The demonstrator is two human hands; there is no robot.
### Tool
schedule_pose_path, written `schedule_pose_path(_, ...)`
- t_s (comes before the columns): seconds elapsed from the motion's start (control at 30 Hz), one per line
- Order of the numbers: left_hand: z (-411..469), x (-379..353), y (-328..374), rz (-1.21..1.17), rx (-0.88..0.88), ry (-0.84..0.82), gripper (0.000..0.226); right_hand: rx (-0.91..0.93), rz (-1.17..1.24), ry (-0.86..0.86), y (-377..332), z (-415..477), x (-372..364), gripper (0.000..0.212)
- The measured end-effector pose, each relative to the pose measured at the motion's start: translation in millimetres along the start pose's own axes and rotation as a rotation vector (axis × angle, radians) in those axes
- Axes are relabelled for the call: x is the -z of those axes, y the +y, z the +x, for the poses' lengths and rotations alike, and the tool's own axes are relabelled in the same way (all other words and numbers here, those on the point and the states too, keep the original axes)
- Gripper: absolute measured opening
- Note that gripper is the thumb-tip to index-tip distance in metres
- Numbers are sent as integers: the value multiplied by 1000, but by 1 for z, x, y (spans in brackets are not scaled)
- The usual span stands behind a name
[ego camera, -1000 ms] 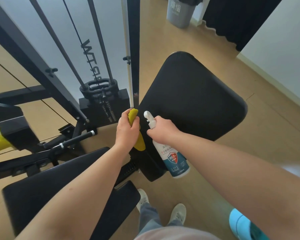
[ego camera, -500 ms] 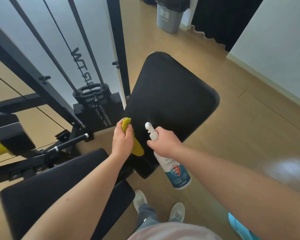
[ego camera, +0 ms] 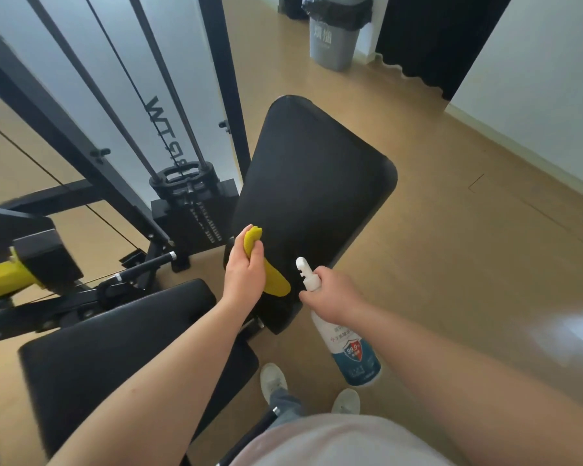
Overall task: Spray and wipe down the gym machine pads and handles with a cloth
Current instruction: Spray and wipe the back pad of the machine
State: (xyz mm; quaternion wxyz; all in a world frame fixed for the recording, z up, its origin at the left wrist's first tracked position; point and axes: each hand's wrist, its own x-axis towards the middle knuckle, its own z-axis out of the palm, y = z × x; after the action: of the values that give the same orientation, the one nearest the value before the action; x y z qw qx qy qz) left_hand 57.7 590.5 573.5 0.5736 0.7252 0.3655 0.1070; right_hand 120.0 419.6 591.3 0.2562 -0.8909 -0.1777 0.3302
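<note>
My left hand (ego camera: 244, 279) grips a bunched yellow cloth (ego camera: 274, 280), held at the lower left edge of the large black back pad (ego camera: 317, 183). My right hand (ego camera: 334, 299) holds a white spray bottle (ego camera: 347, 344) by its neck, its nozzle (ego camera: 304, 267) pointing up toward the pad's lower part. The bottle carries a blue and red label. A black seat pad (ego camera: 115, 341) lies below my left forearm.
The machine's black frame, guide rods and weight stack (ego camera: 186, 196) stand left of the back pad. A black handle bar (ego camera: 145, 265) and a yellow part (ego camera: 0, 280) sit at the far left. A grey bin (ego camera: 332, 38) stands across the wooden floor. My shoes (ego camera: 273, 381) are below.
The view has swung so the back pad sits more central. Both hands stay together at the pad's lower edge, cloth and bottle still held.
</note>
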Motion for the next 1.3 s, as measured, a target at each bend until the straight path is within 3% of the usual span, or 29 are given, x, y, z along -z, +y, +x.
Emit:
schedule_pose_path(0.23, -30, -17, 1, -5, -30, 64, 48, 5, 104, 42, 20, -21, -4, 18)
schedule_pose_path(0.4, -45, -35, 2, 172, 64, 149, 50, 3, 188, 51, 31, -26, 2, 15)
schedule_pose_path(0.47, -45, -43, 4, 132, 72, 159, 50, 3, 230, 52, 33, -25, 5, 17)
schedule_pose_path(0.7, -26, -80, 17, -92, 83, -11, 58, 10, 280, 64, 38, -15, 13, 21)
schedule_pose_path(1.03, -7, -109, -9, 176, -144, -271, 63, -58, 307, 88, 40, 4, 33, 15)
schedule_pose_path(1.3, 89, -97, 17, 237, -94, -68, 64, -123, 282, 65, 25, 21, 41, 19)
